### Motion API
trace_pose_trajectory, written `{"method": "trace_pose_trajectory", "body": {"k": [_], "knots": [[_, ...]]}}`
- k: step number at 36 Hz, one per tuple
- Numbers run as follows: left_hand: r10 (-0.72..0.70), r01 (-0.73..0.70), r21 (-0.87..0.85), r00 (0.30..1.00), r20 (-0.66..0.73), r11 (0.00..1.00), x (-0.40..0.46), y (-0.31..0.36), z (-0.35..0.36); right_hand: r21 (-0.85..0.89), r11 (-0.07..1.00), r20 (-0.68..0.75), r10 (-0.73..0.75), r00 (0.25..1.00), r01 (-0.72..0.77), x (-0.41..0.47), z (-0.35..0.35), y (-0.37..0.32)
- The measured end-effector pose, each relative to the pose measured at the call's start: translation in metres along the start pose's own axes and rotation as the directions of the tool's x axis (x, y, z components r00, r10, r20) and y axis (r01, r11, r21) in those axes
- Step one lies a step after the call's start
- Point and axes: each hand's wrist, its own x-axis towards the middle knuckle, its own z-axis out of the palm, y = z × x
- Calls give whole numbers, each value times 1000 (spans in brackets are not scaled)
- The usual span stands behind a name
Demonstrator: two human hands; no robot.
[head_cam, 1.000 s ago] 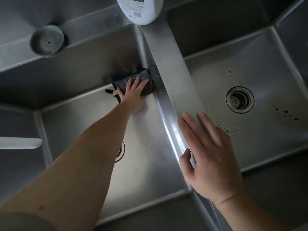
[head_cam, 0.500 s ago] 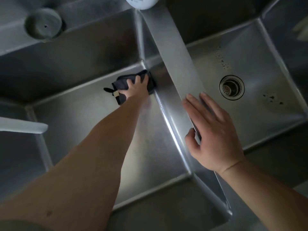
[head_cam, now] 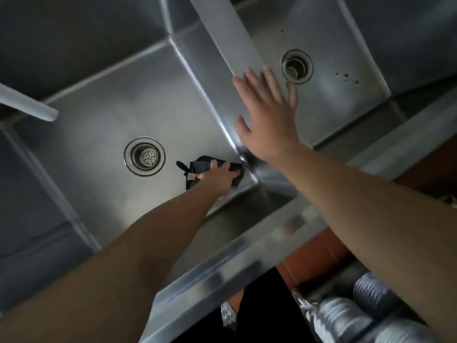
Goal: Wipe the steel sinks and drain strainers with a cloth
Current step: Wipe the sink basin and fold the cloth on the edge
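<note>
Evidently bracing, the right hand (head_cam: 268,115) lay flat, fingers spread, on the divider (head_cam: 230,38) while the left hand (head_cam: 217,178) gripped the cloth (head_cam: 195,169) against the sink (head_cam: 103,115) corner at mid-frame.

Two bare forearms reach in from the bottom of the view — no sleeves, cuffs, watches or bands show anywhere along them. The left hand (head_cam: 217,178) is bare too, with no glove and no ring that can be made out; only its back and knuckles show, small and far from the camera. The right hand (head_cam: 268,115) is likewise ungloved, its back turned up to the lens, five fingers plain to see with short, unpainted nails — no jewellery on any of them. The left forearm looks much broader at the lower edge, where the wide lens stretches it. Nothing else of the person's clothing can be told for sure.
</note>
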Motion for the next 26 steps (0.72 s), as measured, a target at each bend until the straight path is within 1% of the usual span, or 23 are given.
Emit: {"method": "trace_pose_trajectory", "body": {"k": [3,6,8,11,13,15,18,20,23,26], "knots": [[82,-83,31,996,32,996,-3,10,14,149,986,-63,78,995,-68,-45,-1,-19],[125,-125,-4,991,49,992,-13,16,21,235,963,-52,149,988,-132,-109,-3,-25],[122,-120,-47,991,56,992,-17,14,26,274,943,-45,206,977,-186,-149,-3,-23],[93,-92,-32,995,38,995,-26,11,30,239,930,-11,290,957,-279,-197,-3,-16],[82,-81,-47,996,24,996,-32,12,31,148,933,67,321,945,-328,-216,-6,-8],[81,-79,-78,996,24,994,-36,13,31,72,941,160,316,935,-330,-224,-8,-1],[90,-64,-266,992,86,962,-46,8,25,59,947,219,297,929,-316,-225,-12,5],[88,-28,-372,986,144,928,-59,2,20,83,943,244,293,924,-321,-222,-17,5],[105,14,-493,971,213,870,-87,-9,10,142,922,340,296,893,-360,-215,-23,10],[73,115,-677,967,242,727,-120,-9,-3,271,860,369,323,872,-433,-205,-33,21]]}}
